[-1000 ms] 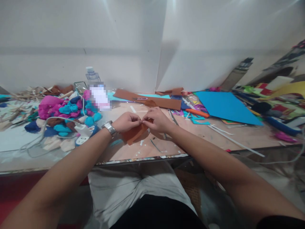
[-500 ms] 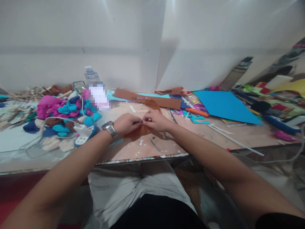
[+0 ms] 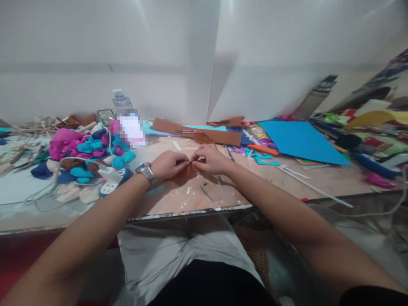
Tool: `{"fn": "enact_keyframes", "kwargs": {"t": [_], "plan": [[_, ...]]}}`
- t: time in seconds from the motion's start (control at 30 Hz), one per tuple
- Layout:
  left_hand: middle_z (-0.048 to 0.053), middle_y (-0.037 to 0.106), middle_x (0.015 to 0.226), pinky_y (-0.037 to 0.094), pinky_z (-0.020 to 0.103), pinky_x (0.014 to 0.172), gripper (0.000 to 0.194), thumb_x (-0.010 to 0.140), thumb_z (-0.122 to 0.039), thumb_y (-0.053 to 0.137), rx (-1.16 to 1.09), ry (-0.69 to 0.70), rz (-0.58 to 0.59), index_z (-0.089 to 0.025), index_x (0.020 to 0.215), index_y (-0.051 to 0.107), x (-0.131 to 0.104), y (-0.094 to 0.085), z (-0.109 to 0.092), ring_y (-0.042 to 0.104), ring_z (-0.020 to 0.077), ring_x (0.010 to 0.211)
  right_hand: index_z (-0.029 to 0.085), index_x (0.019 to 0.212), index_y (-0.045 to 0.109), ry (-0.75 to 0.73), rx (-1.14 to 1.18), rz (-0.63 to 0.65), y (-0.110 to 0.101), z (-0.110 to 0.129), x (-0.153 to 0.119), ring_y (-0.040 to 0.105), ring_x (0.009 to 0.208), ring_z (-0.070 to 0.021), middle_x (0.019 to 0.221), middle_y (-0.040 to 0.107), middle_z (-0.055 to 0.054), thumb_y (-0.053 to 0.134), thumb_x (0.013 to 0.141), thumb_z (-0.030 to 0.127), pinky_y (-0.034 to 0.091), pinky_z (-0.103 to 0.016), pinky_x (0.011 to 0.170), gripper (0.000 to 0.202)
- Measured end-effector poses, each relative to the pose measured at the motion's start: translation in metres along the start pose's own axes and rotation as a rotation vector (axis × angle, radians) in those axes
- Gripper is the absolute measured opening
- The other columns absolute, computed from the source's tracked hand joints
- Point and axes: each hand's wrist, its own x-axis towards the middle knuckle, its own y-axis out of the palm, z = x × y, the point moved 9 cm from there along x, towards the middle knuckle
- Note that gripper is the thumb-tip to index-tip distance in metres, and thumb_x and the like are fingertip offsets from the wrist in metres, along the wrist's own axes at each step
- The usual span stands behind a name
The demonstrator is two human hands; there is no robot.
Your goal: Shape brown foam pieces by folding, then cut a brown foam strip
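My left hand [image 3: 169,164] and my right hand [image 3: 211,159] meet above the wooden table [image 3: 172,202]. Both pinch a thin piece of brown crepe paper [image 3: 191,171] between thumbs and fingertips. Part of the paper shows below the fingers, and the rest is hidden by my hands. A metal watch [image 3: 147,173] is on my left wrist. Just beyond my hands lie brown paper strips [image 3: 223,137] with a small pink-handled tool [image 3: 188,131] on top. Small white paper scraps [image 3: 188,190] are scattered on the table near me.
At left are crumpled pink and blue paper balls [image 3: 65,143], a white power strip [image 3: 111,186] with a cable, a bottle [image 3: 121,100] and a blurred phone [image 3: 131,129]. An orange cutter [image 3: 263,150] and a blue sheet [image 3: 302,142] lie at right.
My hands stay together at nearly the same spot with the fingers shifting slightly. Less brown paper shows beyond and below them.
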Motion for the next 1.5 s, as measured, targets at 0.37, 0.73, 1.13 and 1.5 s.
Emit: {"fn": "enact_keyframes", "kwargs": {"t": [0.37, 0.73, 1.13, 1.5], "plan": [[0.005, 0.075, 0.084, 0.043, 0.028, 0.071, 0.034, 0.093, -0.043, 0.057, -0.322, -0.115, -0.049, -0.015, 0.091, 0.077, 0.001, 0.001, 0.014, 0.062, 0.0175, 0.076, 0.022, 0.089, 0.076, -0.080, -0.070, -0.111, -0.005, 0.011, -0.002, 0.059, 0.100, -0.0247, 0.085, 0.076, -0.004, 0.067, 0.089, 0.023, 0.027, -0.044, 0.096, 0.009], [0.003, 0.066, 0.071, 0.040, 0.025, 0.063, 0.035, 0.081, -0.047, 0.068, -0.623, -0.318, -0.048, -0.013, 0.077, 0.071, -0.002, 0.008, 0.027, 0.056, 0.0132, 0.065, 0.021, 0.087, 0.073, -0.188, -0.161, -0.176, -0.010, 0.027, -0.006, 0.057, 0.097, -0.0244, 0.082, 0.074, -0.005, 0.064, 0.091, 0.024, 0.025, -0.045, 0.098, 0.011], [0.001, 0.066, 0.073, 0.037, 0.025, 0.063, 0.040, 0.070, -0.051, 0.079, -0.869, -0.494, -0.077, -0.012, 0.079, 0.072, -0.008, 0.018, 0.037, 0.053, 0.0127, 0.067, 0.020, 0.090, 0.073, -0.266, -0.343, -0.235, -0.013, 0.042, -0.011, 0.053, 0.099, -0.0256, 0.088, 0.073, -0.008, 0.055, 0.100, 0.025, 0.026, -0.048, 0.102, 0.021], [0.002, 0.067, 0.076, 0.039, 0.026, 0.064, 0.049, 0.072, -0.059, 0.078, -0.895, -0.455, -0.035, -0.013, 0.085, 0.071, -0.008, 0.021, 0.035, 0.055, 0.0139, 0.068, 0.020, 0.090, 0.072, -0.254, -0.302, -0.267, -0.012, 0.042, -0.012, 0.053, 0.096, -0.0239, 0.089, 0.074, -0.006, 0.058, 0.098, 0.026, 0.025, -0.046, 0.102, 0.017]]}}
